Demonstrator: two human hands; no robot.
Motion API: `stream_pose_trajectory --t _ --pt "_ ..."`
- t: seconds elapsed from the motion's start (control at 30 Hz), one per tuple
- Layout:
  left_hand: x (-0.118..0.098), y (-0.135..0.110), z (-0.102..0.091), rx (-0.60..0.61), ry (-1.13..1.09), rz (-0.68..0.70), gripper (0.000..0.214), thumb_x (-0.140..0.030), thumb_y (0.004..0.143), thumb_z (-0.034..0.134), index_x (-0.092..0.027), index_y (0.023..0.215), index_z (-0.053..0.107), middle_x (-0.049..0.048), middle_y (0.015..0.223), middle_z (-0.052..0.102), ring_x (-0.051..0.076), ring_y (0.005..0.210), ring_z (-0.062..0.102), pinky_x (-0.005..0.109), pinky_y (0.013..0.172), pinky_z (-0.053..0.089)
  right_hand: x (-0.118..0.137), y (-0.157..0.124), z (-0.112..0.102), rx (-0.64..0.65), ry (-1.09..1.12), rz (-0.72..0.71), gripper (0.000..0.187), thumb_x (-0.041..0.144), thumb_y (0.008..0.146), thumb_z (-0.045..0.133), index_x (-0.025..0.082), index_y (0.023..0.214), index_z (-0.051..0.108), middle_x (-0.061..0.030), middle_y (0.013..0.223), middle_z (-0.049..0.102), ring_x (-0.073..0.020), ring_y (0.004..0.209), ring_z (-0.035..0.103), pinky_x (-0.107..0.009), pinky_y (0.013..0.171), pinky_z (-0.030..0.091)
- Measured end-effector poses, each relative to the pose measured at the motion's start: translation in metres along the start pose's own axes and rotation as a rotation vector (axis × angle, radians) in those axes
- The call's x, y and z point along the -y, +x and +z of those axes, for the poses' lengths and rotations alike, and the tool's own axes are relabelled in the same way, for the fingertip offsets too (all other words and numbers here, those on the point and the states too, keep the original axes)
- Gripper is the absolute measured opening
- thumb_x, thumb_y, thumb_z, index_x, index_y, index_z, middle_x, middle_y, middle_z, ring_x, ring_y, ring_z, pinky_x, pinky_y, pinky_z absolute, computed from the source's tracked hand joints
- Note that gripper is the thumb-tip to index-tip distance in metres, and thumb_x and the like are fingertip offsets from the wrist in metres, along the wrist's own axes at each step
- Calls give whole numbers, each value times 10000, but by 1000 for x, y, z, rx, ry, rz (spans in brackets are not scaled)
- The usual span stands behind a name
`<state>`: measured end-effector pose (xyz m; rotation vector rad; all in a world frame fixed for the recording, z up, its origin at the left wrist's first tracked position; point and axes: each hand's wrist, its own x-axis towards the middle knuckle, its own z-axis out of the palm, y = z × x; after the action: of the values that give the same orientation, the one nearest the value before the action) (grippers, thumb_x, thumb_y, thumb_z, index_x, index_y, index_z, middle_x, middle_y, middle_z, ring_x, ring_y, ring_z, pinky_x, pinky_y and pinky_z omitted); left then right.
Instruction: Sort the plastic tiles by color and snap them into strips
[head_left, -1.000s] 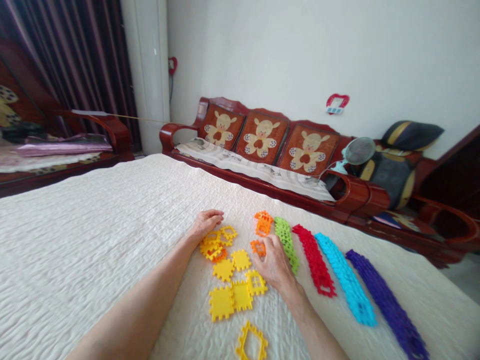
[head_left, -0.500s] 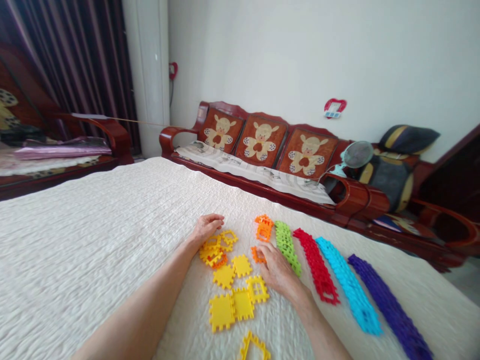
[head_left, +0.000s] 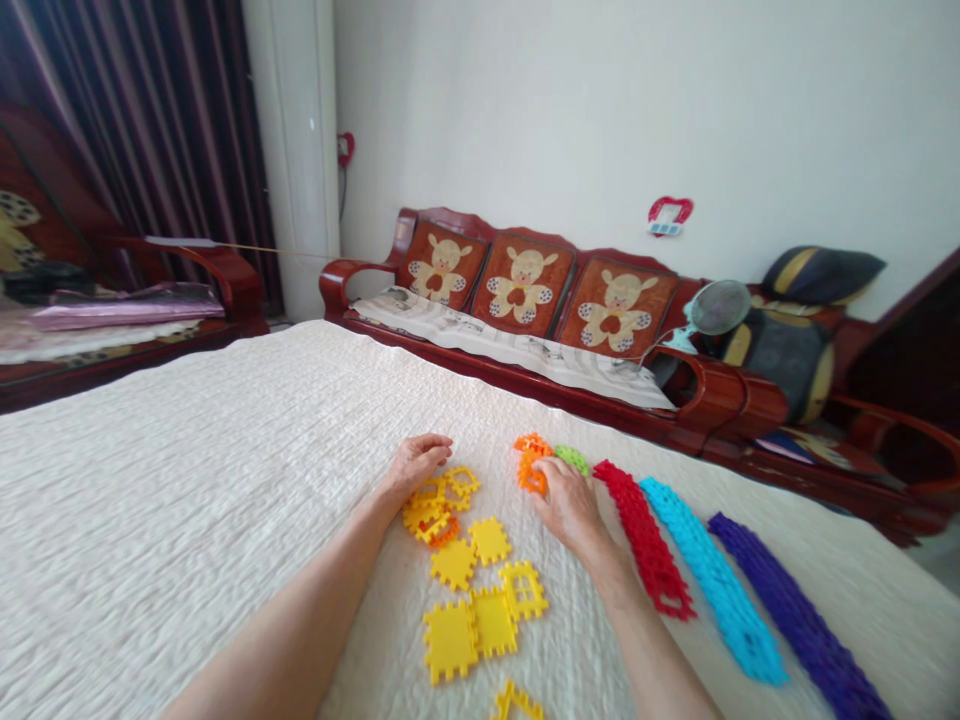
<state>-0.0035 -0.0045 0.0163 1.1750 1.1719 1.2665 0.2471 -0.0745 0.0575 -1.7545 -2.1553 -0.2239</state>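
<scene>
Flat plastic puzzle pieces lie on a white quilted bed cover. My left hand rests with curled fingers on the cover at the far edge of a heap of yellow pieces; nothing shows inside it. My right hand lies over the green row, its fingertips against the small pile of orange pieces. Whether it pinches an orange piece is hidden. More yellow pieces lie flat between my forearms.
To the right run a red row, a light-blue row and a purple row. A wooden bench with bear cushions stands beyond the bed, with a small fan at its right end.
My right hand has moved away from me, from the single orange piece near the yellow ones up to the orange pile; that piece no longer lies there. The left hand has stayed put.
</scene>
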Motion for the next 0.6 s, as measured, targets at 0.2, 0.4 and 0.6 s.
stream_pose_trajectory --t 0.2,0.4,0.6 --pt "-2 -1 0 1 23 -10 199 -252 628 649 -177 797 723 9 667 689 117 594 591 221 582 452 1 -2 8 30 -54 37 309 164 789 564 188 1096 594 -81 1182 627 -261 1102 531 -382 919 339" --pt "0 0 0 10 21 -1 208 -251 637 636 -169 810 717 1 664 683 111 598 586 218 594 451 -3 -1 14 37 -68 59 318 173 788 569 197 1103 596 -79 1209 614 -251 1116 523 -374 933 323" --pt "-1 1 0 4 -9 -12 187 -234 627 646 -170 789 714 0 661 683 107 593 583 215 584 439 -5 -2 16 19 -42 41 349 166 770 583 196 1117 593 -84 1266 587 -268 1163 507 -401 957 326"
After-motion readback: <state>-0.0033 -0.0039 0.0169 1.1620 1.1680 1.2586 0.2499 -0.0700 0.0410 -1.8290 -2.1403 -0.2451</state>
